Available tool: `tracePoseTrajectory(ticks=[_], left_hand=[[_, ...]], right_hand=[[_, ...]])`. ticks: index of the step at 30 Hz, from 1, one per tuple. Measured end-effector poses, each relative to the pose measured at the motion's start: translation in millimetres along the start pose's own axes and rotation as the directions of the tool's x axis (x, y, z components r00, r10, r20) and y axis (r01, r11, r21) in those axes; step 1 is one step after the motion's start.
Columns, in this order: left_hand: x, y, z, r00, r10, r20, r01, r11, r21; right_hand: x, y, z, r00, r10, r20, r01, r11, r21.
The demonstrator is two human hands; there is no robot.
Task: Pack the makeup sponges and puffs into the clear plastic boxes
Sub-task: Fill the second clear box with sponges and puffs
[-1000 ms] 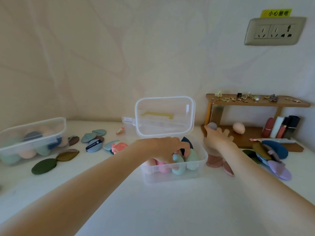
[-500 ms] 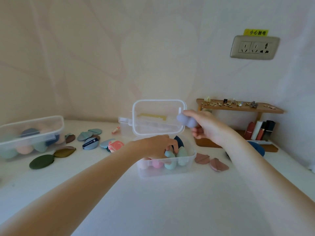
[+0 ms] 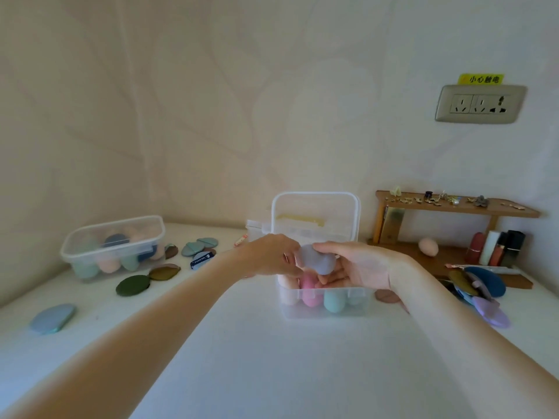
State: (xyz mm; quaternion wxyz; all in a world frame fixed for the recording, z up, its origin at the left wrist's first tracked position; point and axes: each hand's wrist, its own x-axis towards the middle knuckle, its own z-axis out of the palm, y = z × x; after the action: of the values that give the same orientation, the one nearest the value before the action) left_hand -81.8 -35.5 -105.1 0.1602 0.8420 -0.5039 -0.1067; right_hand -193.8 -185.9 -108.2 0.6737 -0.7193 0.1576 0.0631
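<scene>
Lavender sponge (image 3: 316, 260), pink sponge (image 3: 309, 288)

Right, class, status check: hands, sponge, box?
Right hand holds lavender gourd-shaped sponge; left hand pinches its end. Both over open clear plastic box. Nothing blocking.

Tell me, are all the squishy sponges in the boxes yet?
Not yet. The left box already holds several sponges, and the open box in the middle has pink and teal ones inside. Both hands, left hand and right hand, hold a lilac sponge over it. Flat puffs on the table and a peach sponge on the shelf are left.
</scene>
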Motion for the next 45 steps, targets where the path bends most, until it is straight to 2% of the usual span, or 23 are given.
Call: tracePoseTrajectory(ticks=[4,9,13,17,20,25,29,31,35,39,41,45], left_hand=[[-5.8,-4.0,-6.6,0.992,-0.028,0.119,0.022,0.999,0.046],[-2.1,1.4,-11.4,0.988,-0.032,0.152,0.012,0.991,0.133],[5.3,3.3,-10.7,0.988,-0.058,0.143,0.022,0.97,0.242],[13.5,1.5,-3.7,0.996,-0.037,0.086,0.012,0.961,0.276],[15.9,2.0,1.7,0.999,-0.013,0.046,-0.004,0.939,0.345],[24.2,-0.5,6.2,0.999,-0.001,0.05,-0.017,0.932,0.362],[30.2,-5.6,6.8,0.998,-0.006,0.055,-0.012,0.951,0.31],[33.2,-6.2,7.0,0.998,-0.019,0.066,-0.002,0.956,0.293],[36.6,-7.4,10.3,0.997,-0.033,0.066,0.01,0.949,0.316],[33.9,-6.5,13.8,1.0,-0.025,0.004,0.022,0.929,0.37],[31.3,-6.5,15.2,1.0,-0.018,-0.019,0.024,0.932,0.363],[16.2,-6.0,14.6,0.997,0.017,-0.077,0.009,0.946,0.325]], right_hand=[[2.6,-3.7,5.7,0.999,-0.033,0.008,0.032,0.999,0.02],[9.0,-0.2,15.4,0.999,-0.034,0.043,0.043,0.973,-0.228],[14.9,5.2,12.4,0.998,-0.059,-0.023,0.05,0.95,-0.308],[18.5,9.3,9.3,0.992,-0.079,-0.095,0.028,0.89,-0.456],[21.3,10.5,9.1,0.996,-0.057,-0.065,0.014,0.845,-0.535],[26.8,8.7,8.2,0.999,-0.03,-0.015,0.014,0.775,-0.632],[29.4,8.0,8.8,0.999,-0.003,0.046,0.032,0.774,-0.632],[32.9,5.3,11.2,0.997,0.028,0.071,0.031,0.692,-0.721],[48.5,-1.9,26.2,0.998,0.035,0.059,0.039,0.425,-0.904],[46.6,-5.7,38.0,0.992,0.0,0.129,0.117,0.422,-0.899],[44.0,-6.4,38.1,0.992,0.002,0.123,0.11,0.429,-0.897],[47.2,-6.1,34.0,0.998,0.069,0.015,-0.009,0.347,-0.938]])
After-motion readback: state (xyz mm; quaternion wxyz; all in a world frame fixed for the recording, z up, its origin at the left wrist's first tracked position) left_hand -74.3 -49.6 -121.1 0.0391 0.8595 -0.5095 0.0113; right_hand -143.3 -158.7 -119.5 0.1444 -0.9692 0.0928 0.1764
